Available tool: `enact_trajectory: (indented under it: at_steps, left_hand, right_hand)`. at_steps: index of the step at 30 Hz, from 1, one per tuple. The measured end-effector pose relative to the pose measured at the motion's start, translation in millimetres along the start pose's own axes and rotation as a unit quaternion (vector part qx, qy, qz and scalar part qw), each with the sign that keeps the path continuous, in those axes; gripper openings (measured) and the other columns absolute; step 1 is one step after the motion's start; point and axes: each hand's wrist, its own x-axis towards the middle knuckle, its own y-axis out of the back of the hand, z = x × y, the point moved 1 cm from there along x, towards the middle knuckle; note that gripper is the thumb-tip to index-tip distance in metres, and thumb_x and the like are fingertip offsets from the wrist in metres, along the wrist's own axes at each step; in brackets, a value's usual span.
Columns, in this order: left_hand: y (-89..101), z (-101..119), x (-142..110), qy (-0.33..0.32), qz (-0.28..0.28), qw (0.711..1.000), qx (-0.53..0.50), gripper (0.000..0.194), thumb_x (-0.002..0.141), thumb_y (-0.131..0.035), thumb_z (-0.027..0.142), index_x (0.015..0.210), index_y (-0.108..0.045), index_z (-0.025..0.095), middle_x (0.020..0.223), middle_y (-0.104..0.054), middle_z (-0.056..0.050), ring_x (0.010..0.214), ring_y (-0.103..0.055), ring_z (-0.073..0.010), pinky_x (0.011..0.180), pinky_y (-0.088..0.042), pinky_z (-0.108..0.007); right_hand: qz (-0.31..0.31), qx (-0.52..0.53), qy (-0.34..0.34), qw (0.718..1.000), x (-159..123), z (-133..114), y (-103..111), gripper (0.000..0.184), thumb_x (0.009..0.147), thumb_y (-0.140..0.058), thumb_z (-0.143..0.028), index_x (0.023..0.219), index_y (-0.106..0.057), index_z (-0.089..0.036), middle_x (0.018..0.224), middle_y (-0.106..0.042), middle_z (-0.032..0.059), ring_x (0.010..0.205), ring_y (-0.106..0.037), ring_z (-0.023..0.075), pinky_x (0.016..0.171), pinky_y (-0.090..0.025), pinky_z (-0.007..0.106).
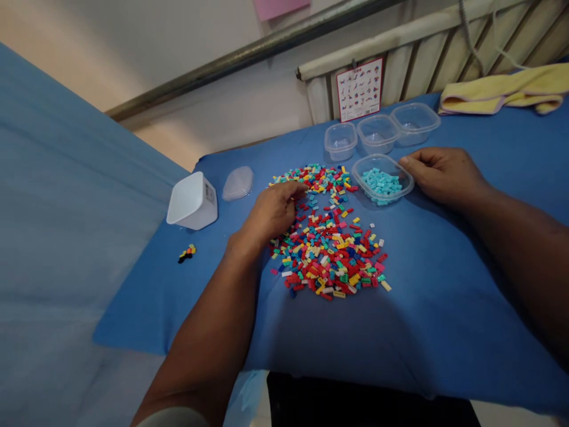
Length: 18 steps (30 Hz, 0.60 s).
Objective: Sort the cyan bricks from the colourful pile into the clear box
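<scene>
What could go wrong, we judge: the filled tub (359, 179) could tip and spill its turquoise bricks (381, 181) if our R hand (444, 176) bears down on its one held edge. Blue or green bricks could also get in among the turquoise ones, the hues being close & the stock jumbled. A sweep of our L hand (276, 210) could scatter strays, bricks being small, loose & w/o any barrier.

R fingers (409, 166): drawn together, thumb at the near side of the tub's rim, apparently pinching it; tub just L of them. L fingers (299, 187): curled low btwn two heaps of mixed bricks, tips at or just above the pieces; we can't tell if they're pinched on one or slightly apart.

Rel. to L fingers: far heap (317, 176) just beyond; near heap (331, 261) just this side & to R; flat lid (239, 182), then white container (195, 204), to L; small brick cluster (186, 254) farther L & nearer us.

Rel. to R fingers: three clear tubs (377, 142) beyond & to L, in a row; yellow cloth (484, 95) beyond & to R. All rest on the blue-covered worktop (311, 338).
</scene>
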Motion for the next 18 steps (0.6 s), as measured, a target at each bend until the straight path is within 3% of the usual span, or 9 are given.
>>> enact_trajectory:
  at_steps: [4, 7, 11, 15, 18]
  left_hand:
    - [1.0, 0.1, 0.7, -0.035, -0.033, 0.999, 0.026, 0.051, 0.092, -0.05, 0.0, 0.128, -0.08, 0.021, 0.125, -0.082, -0.007, 0.118, -0.076, -0.025, 0.107, -0.059, -0.043]
    - [1.3, 3.5, 0.0, -0.048, -0.078, 0.995, 0.033, 0.049, 0.09, -0.05, -0.001, 0.12, -0.081, 0.021, 0.116, -0.083, -0.005, 0.107, -0.077, -0.0223, 0.097, -0.06, -0.039]
    - [5.6, 3.8, -3.5, -0.024, -0.051, 0.998, -0.023, 0.047, 0.088, -0.05, -0.001, 0.115, -0.081, 0.02, 0.094, -0.082, 0.0, 0.085, -0.075, -0.0155, 0.082, -0.057, -0.031]
    - [8.6, 3.1, -5.5, -0.025, -0.003, 0.998, -0.055, 0.048, 0.089, -0.05, 0.001, 0.121, -0.08, 0.021, 0.108, -0.084, -0.002, 0.098, -0.078, -0.016, 0.09, -0.06, -0.03]
    - [7.7, 7.4, -6.0, -0.026, -0.049, 0.997, -0.045, 0.052, 0.087, -0.05, 0.0, 0.123, -0.08, 0.021, 0.117, -0.084, -0.002, 0.108, -0.079, -0.0176, 0.097, -0.06, -0.032]
  right_hand:
    - [0.006, -0.005, 0.001, 1.0, 0.1, 1.7, -0.8, 0.036, 0.094, -0.067, -0.051, 0.081, -0.082, -0.022, 0.071, -0.075, 0.0013, 0.067, -0.063, 0.0191, 0.064, -0.043, 0.034]
    - [0.004, -0.005, 0.0, 1.0, 0.1, 2.4, -0.7, 0.037, 0.093, -0.066, -0.053, 0.082, -0.083, -0.022, 0.073, -0.076, 0.0016, 0.067, -0.063, 0.0195, 0.066, -0.043, 0.035]
    - [0.001, -0.001, -0.002, 1.0, -0.3, 1.4, -0.1, 0.039, 0.092, -0.066, -0.055, 0.084, -0.084, -0.022, 0.075, -0.077, 0.002, 0.07, -0.064, 0.0203, 0.067, -0.044, 0.035]
    - [0.001, -0.002, -0.01, 1.0, -0.2, 0.1, 0.2, 0.04, 0.091, -0.066, -0.056, 0.084, -0.084, -0.021, 0.074, -0.076, 0.0018, 0.069, -0.063, 0.0198, 0.066, -0.043, 0.034]
    - [-0.001, -0.011, -0.018, 1.0, -0.1, 0.0, 0.5, 0.039, 0.091, -0.066, -0.056, 0.084, -0.084, -0.021, 0.07, -0.073, 0.001, 0.067, -0.061, 0.0191, 0.065, -0.042, 0.035]
